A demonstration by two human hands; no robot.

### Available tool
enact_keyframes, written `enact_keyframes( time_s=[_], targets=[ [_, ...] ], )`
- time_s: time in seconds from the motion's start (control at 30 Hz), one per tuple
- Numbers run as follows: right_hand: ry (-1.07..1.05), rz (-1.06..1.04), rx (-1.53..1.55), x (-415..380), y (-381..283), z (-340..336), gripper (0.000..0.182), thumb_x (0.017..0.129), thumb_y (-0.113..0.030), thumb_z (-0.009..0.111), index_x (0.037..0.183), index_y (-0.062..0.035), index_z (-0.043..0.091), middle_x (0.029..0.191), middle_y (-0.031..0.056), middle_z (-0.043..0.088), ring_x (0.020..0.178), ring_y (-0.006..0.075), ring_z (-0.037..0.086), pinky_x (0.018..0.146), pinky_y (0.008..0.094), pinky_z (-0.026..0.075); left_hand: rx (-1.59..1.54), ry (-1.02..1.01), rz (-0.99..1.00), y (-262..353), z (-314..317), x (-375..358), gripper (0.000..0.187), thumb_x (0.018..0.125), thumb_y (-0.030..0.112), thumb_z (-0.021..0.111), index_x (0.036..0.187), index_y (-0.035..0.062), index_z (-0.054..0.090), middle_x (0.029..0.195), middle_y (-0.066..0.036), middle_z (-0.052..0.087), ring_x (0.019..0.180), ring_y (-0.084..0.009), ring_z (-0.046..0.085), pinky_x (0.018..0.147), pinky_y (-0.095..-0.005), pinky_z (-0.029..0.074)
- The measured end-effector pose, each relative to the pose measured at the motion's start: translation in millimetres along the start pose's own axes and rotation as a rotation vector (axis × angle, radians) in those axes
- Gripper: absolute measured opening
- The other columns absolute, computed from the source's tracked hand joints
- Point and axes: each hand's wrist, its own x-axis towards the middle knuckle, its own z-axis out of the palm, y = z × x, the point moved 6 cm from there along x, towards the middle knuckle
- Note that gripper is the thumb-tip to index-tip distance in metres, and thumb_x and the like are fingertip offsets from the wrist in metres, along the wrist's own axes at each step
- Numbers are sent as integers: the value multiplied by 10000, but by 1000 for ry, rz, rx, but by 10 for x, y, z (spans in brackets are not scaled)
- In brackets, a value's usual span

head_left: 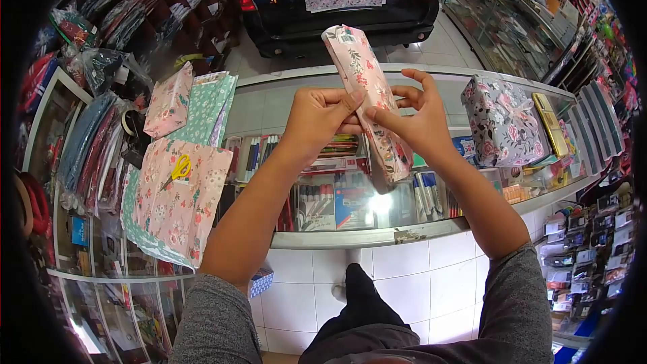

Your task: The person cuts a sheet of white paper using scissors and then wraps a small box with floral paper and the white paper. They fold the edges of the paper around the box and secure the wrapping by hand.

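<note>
A long parcel in pink floral wrapping paper (364,74) is held up at a slant over the glass counter. My left hand (320,118) pinches its left edge, thumb on the paper and fingers curled. From the other side my right hand (418,118) grips it with the thumb pressed on the front; its upper fingers stick out past the edge. The parcel's lower end hangs above the glass. A grey floral wrapped box (502,121) sits on the counter to the right, beside a gold phone (551,125).
Pink floral wrapping sheets (168,212) lie on the left counter, with yellow scissors (178,170) on top. Behind them are a small pink wrapped box (168,101) and a tape dispenser (135,131). Pens and markers (317,202) show beneath the glass counter top (269,104).
</note>
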Motion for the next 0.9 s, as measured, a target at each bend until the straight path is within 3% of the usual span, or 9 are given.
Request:
enact_keyframes(
  time_s=[0.27,0.33,0.37,0.43,0.47,0.6,0.67,0.7,0.9],
  targets=[
    [-75,218,178,-22,-2,33,1029,746,-219,904,1472,85,240,1143,218,669,991,236,690,867,349,567,79,6,-6,36,44,-34,375,974,299,724,1047,-68,744,918,-118,760,795,-169,749,785,-285,641],
    [-70,265,256,-24,-19,12,1012,760,-214,894,1474,85,241,1145,215,672,1002,235,690,875,350,565,56,4,-16,21,-18,-20,425,969,303,732,1167,-70,690,1074,-129,734,928,-182,739,860,-331,633],
    [-66,311,334,-27,-5,12,995,774,-209,883,1476,85,242,1146,212,675,1013,234,690,883,351,562,57,4,-16,-9,-14,6,425,969,303,732,1167,-70,690,1074,-129,734,928,-182,739,860,-331,633],
    [-78,326,359,-24,7,11,987,780,-214,879,1476,83,245,1144,206,679,1020,231,689,889,356,558,-6,100,176,64,-41,47,595,942,317,762,1353,-57,548,1304,-156,622,1157,-222,664,943,-396,607],
    [-89,342,385,-24,11,16,980,785,-219,875,1475,81,249,1141,201,683,1027,228,689,896,362,555,-14,32,124,66,-37,46,786,913,318,791,1484,-30,377,1433,-173,496,1300,-261,563,976,-441,590],
    [-117,353,386,-56,-19,53,984,785,-238,877,1476,79,253,1145,185,692,1029,222,690,912,363,543,-70,-89,-58,70,112,-49,882,904,320,800,1541,-8,286,1446,-163,496,1323,-285,542,984,-480,580],
    [-118,343,384,-59,22,63,940,772,-299,855,1482,15,324,1191,166,707,1062,195,681,877,348,533,-98,-96,-52,30,96,-23,905,886,327,815,1537,-11,286,1437,-172,502,1251,-284,598,948,-466,604],
    [-119,344,383,-51,26,56,940,772,-299,855,1482,15,324,1191,166,707,1062,195,681,877,348,533,-125,-105,-47,10,95,-12,927,869,335,831,1532,-15,285,1428,-180,507,1178,-283,654,912,-452,627],
    [-198,345,418,-12,54,78,962,770,-242,889,1488,20,304,1251,183,679,1055,190,693,854,310,555,-77,-57,10,-27,47,17,977,855,377,833,1543,-23,266,1424,-193,506,1135,-288,676,853,-413,648]
  ],
)
